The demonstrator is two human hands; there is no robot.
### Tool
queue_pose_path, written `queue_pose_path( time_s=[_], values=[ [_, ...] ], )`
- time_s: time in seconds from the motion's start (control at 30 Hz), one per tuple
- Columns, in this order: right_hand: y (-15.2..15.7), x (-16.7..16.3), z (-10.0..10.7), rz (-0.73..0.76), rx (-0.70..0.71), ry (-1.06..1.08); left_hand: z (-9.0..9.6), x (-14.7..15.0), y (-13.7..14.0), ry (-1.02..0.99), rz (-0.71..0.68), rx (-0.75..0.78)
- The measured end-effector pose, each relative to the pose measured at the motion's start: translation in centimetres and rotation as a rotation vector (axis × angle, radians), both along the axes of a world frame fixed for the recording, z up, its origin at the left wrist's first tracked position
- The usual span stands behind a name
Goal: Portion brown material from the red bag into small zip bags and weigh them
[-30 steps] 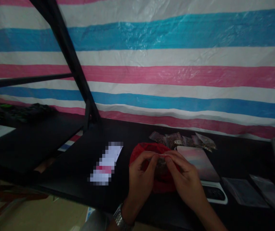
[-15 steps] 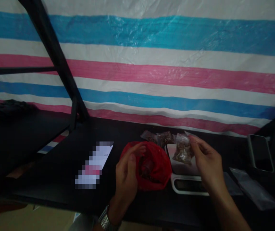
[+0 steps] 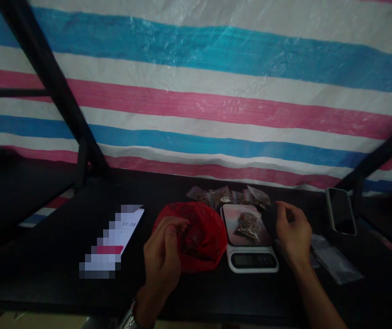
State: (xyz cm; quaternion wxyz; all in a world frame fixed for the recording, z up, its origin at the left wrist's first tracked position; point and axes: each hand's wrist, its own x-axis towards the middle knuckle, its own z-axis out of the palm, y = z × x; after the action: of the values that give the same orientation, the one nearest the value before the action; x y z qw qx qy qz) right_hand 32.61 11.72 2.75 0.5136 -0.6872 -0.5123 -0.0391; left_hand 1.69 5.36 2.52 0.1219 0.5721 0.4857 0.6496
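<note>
My right hand (image 3: 294,230), nearer, hangs half-open and apparently empty off the right edge of the scale's plate (image 3: 230,221); the filled bag (image 3: 247,225) lies to its left, long axis roughly far edge to near. My left hand (image 3: 163,251) curls at the red bag (image 3: 216,242), hold unclear, that bag between; filled packets (image 3: 221,196) lie past the plate's far edge.

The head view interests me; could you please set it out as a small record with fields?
Left hand: at left side of red bag; contact unclear
Right hand: right of scale, apart from it; nothing seen in its grip
On scale: one packet of brown bits
Display: no legible reading
Behind scale: more packets
Right of scale: clear bags, phone
Left of red bag: lit screen
Backdrop: striped sheet
</note>
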Motion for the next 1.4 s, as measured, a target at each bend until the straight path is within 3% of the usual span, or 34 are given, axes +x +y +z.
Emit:
queue_pose_path(
  time_s=[0.57, 0.97, 1.1, 1.27, 1.4],
  values=[
    [-0.3, -0.5, 0.0, 0.219, -0.069, 0.034, 1.1, 0.0, -0.4, 0.085, 0.039, 0.088],
    [0.6, -0.6, -1.0, 0.344, -0.250, -0.077, 1.5, -0.2, -0.6, 0.129, 0.036, 0.161],
    [0.8, -0.8, -0.5, 0.404, -0.257, -0.094, 1.4, 0.6, -1.1, 0.130, -0.042, 0.168],
    [-0.4, -2.5, 2.2, 0.511, -0.145, 0.033, 1.7, 2.2, -2.1, 0.092, -0.215, 0.158],
    [-3.0, -6.4, 4.2, 0.598, 0.035, 0.146, 1.6, 3.7, -2.6, -0.077, -0.400, -0.091]
  ],
)
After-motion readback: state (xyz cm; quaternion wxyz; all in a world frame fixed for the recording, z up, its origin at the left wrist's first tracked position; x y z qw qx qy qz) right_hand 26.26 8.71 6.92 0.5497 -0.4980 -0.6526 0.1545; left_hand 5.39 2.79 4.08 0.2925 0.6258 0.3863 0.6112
